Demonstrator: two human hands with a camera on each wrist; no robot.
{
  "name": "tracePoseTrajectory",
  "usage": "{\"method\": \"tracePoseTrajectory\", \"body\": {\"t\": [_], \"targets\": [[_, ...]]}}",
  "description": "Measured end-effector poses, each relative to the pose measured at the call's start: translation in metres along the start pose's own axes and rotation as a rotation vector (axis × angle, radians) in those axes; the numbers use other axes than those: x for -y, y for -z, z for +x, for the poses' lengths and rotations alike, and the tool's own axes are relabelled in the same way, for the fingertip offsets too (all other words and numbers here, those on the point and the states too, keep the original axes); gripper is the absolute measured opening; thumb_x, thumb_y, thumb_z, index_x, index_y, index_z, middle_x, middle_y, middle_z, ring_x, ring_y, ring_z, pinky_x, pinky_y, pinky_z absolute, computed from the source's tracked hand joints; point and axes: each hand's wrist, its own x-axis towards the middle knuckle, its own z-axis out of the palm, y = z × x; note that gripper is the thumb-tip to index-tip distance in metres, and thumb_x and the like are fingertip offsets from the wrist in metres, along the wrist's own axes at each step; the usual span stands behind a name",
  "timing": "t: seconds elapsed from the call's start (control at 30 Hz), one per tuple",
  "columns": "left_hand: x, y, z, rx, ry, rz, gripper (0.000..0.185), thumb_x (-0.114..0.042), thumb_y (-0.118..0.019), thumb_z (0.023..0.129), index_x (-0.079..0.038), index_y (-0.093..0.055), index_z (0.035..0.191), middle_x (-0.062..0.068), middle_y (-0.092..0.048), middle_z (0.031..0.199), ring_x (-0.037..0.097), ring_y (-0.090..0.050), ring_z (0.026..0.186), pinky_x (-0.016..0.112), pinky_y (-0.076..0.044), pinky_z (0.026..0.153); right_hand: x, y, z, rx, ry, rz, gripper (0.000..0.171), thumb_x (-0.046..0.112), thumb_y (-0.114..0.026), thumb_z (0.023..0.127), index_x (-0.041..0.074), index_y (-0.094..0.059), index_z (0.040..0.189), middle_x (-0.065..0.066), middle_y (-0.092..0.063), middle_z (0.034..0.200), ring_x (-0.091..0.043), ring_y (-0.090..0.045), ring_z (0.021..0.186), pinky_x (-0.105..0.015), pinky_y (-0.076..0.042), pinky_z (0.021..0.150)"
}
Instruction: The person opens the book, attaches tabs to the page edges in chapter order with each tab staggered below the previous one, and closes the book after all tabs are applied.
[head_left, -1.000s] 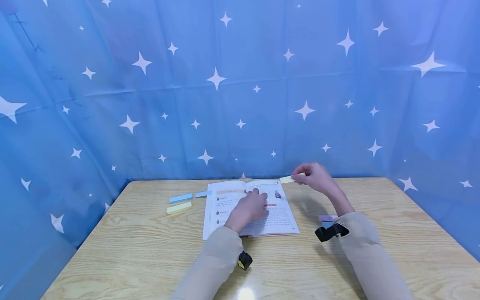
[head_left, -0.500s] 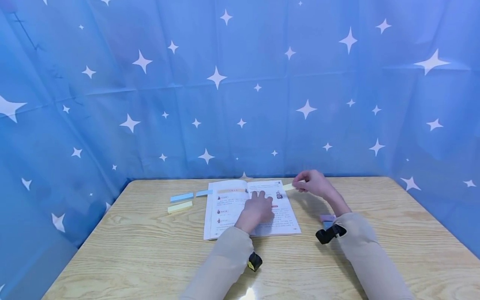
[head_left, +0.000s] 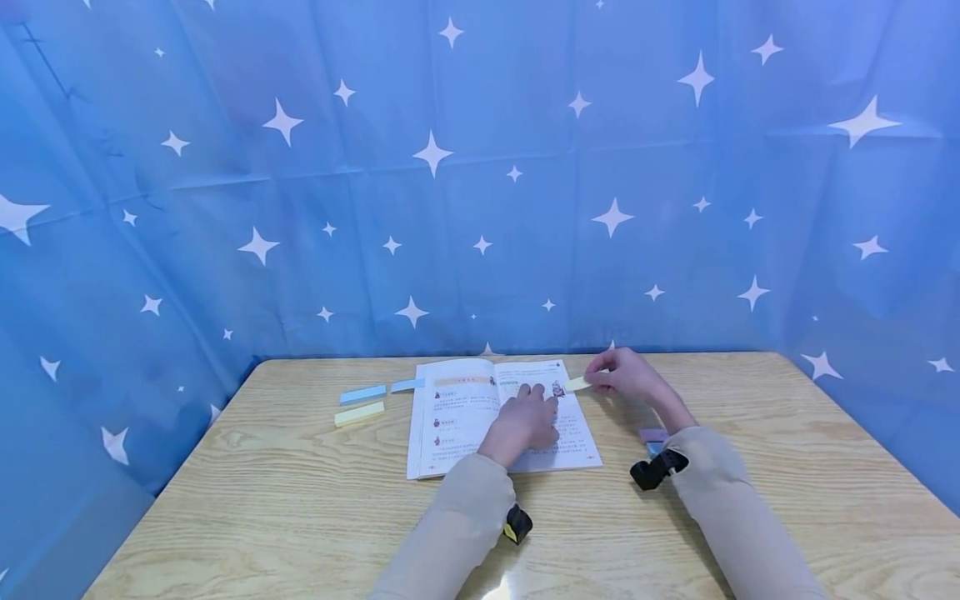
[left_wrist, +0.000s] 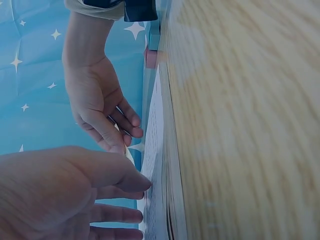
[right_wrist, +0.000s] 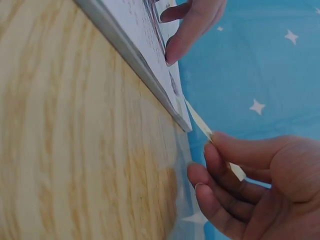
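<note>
An open book (head_left: 461,429) with printed pages lies on the wooden table. My left hand (head_left: 527,418) rests on its right page with the fingers spread, and the left wrist view shows the fingertips (left_wrist: 135,182) touching the paper. Between thumb and fingers, my right hand (head_left: 628,375) pinches a pale yellow sticky strip (head_left: 576,384). In the right wrist view the far end of that strip (right_wrist: 198,119) meets the book's right edge (right_wrist: 186,125), while its near end sticks out past my fingers.
A blue sticky strip (head_left: 408,385) projects from the book's left edge. Left of it lie a blue sticky pad (head_left: 363,395) and a yellow sticky pad (head_left: 359,414). Pink and blue pads (head_left: 653,435) sit partly behind the right wrist camera. A starry blue curtain (head_left: 480,192) hangs behind the table.
My right hand has come down toward me, bringing the yellow strip from the page's top corner to lower on its right edge. My left hand has slid right across the page.
</note>
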Motion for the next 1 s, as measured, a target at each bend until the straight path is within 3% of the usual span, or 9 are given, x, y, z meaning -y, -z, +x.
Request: {"method": "tracePoseTrajectory", "body": {"t": [0.67,1.0], "targets": [[-0.005,-0.004,0.010,0.020,0.046,-0.008,0.059,-0.038,-0.053,0.102,-0.032,-0.036,0.158,0.000,-0.028,0.162,0.024,-0.024,0.148,0.041,-0.027,0.118,-0.005,-0.003,-0.001,0.028,-0.007,0.007,0.015,0.012,-0.064,0.099,-0.001,-0.071,0.100,-0.009,-0.065,0.078,-0.021,-0.055,0.070,-0.031,-0.044,0.064],[-0.005,-0.006,0.012,0.000,0.053,-0.031,0.058,-0.036,-0.054,0.100,-0.036,-0.038,0.156,-0.001,-0.029,0.160,0.024,-0.023,0.148,0.043,-0.025,0.118,-0.005,-0.004,0.001,0.034,-0.010,0.013,0.015,0.011,-0.064,0.100,-0.001,-0.071,0.101,-0.009,-0.065,0.078,-0.022,-0.054,0.070,-0.031,-0.043,0.065]]}}
